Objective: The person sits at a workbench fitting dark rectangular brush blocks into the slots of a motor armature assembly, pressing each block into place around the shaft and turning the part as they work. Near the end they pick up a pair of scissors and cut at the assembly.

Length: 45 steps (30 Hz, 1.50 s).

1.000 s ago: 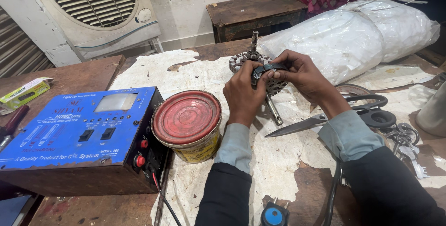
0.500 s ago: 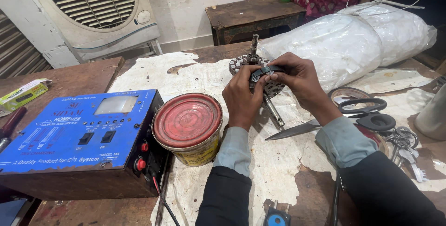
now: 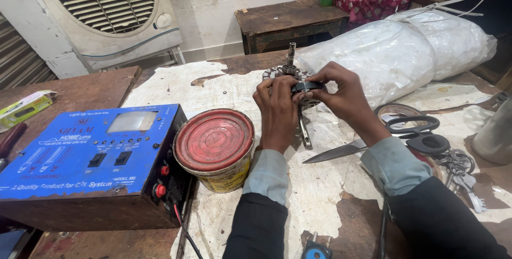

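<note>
Partly behind hands (image 3: pixel 312 102): rotor (image 3: pixel 285 72) (blurred).

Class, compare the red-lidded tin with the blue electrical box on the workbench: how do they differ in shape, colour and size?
The red-lidded tin is round with yellow sides; the blue electrical box is rectangular with a blue top. The tin is smaller and plain-lidded; the box is wider and carries switches, red knobs and a small display. Both rest side by side on the workbench, untouched by either hand.

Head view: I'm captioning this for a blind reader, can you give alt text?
Both hands, left hand and right hand, press a black ring onto a round metal motor part on a worn workbench. Nearby sit a red-lidded tin, a blue electrical box and scissors.
</note>
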Available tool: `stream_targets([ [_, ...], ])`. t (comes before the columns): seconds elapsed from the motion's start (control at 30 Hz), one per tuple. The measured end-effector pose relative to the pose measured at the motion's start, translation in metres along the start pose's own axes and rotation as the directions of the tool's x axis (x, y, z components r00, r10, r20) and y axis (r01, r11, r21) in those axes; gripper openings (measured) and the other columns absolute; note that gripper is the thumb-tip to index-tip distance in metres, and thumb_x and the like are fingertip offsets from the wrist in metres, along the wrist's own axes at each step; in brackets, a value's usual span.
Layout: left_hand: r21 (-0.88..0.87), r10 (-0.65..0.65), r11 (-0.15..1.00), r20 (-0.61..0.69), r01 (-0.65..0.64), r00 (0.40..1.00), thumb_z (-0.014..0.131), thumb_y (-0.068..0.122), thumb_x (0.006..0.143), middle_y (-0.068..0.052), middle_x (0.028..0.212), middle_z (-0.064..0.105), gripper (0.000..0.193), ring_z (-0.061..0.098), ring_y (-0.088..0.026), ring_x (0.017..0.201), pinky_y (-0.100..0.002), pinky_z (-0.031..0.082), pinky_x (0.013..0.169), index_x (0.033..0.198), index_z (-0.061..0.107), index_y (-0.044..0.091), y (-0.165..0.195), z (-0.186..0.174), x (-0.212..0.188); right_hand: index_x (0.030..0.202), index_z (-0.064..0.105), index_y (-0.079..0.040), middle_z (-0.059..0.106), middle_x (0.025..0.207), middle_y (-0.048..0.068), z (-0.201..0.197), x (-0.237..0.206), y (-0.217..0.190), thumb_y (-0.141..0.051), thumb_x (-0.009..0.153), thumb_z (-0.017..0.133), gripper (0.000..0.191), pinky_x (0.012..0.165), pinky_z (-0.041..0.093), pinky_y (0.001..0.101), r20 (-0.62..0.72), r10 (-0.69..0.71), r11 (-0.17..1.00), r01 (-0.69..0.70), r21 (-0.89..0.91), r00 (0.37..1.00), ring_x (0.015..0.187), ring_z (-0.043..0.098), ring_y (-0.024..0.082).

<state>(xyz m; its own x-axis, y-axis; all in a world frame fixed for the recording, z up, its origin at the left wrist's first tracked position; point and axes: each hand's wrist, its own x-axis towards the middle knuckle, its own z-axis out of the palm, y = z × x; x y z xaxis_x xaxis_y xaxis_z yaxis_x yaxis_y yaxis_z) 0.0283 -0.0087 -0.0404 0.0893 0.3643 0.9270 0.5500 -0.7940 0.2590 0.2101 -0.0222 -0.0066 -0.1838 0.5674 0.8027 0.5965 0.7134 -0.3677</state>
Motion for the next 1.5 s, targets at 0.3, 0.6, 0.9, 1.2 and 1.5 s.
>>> stream_targets([
  [0.3,-0.048,0.066,0.997,0.073,-0.062,0.995,0.071,0.018,0.095,-0.009,0.114,0.063,0.027,0.059,-0.029,0.105,-0.043,0.044,0.085,0.116,0.061,0.006,-0.003,-0.004,0.004,0.135,0.058,-0.006,0.066,0.121,0.006,0.002,-0.004,0.008,-0.015,0.094,0.071,0.043,0.091,0.057,0.0287,0.24,0.108,0.939,-0.179,0.294,0.965,0.111,0.063,0.013],
  [0.6,-0.082,0.039,0.996,0.089,-0.032,0.995,0.073,0.015,0.092,-0.012,0.113,0.061,0.027,0.058,-0.03,0.106,-0.044,0.043,0.087,0.111,0.058,0.004,-0.001,-0.007,0.001,0.115,0.053,-0.002,0.063,0.096,0.015,0.002,-0.009,0.002,-0.045,0.102,0.057,0.046,0.079,0.048,0.0382,0.25,0.113,0.99,-0.131,0.057,0.962,0.089,0.058,0.024],
  [0.9,-0.04,0.02,0.999,0.104,-0.016,0.994,0.071,0.016,0.094,-0.011,0.113,0.06,0.026,0.057,-0.029,0.105,-0.044,0.043,0.086,0.112,0.057,0.004,-0.001,-0.004,0.0,0.108,0.052,-0.002,0.063,0.091,0.016,0.002,-0.009,0.002,-0.047,0.1,0.056,0.046,0.075,0.048,0.0408,0.25,0.059,0.998,-0.048,-0.051,0.966,0.084,0.061,0.026],
  [1.2,-0.019,-0.028,0.999,0.092,0.029,0.995,0.07,0.014,0.094,-0.009,0.114,0.06,0.026,0.056,-0.028,0.107,-0.044,0.042,0.087,0.114,0.056,0.006,-0.001,-0.001,0.0,0.098,0.043,0.001,0.052,0.079,0.019,0.008,-0.007,0.0,-0.043,0.106,0.052,0.046,0.067,0.042,0.0441,0.165,0.135,0.987,-0.119,-0.105,0.977,0.071,0.048,0.035],
  [1.5,-0.035,-0.025,0.999,0.032,0.026,0.999,0.069,0.011,0.092,-0.009,0.116,0.06,0.027,0.056,-0.028,0.112,-0.044,0.041,0.088,0.115,0.057,0.006,0.0,0.002,0.002,0.096,0.046,0.001,0.051,0.076,0.017,0.018,-0.008,-0.002,-0.039,0.108,0.054,0.042,0.065,0.043,0.0413,0.06,0.144,0.987,-0.138,-0.085,0.988,0.07,0.048,0.028],
])
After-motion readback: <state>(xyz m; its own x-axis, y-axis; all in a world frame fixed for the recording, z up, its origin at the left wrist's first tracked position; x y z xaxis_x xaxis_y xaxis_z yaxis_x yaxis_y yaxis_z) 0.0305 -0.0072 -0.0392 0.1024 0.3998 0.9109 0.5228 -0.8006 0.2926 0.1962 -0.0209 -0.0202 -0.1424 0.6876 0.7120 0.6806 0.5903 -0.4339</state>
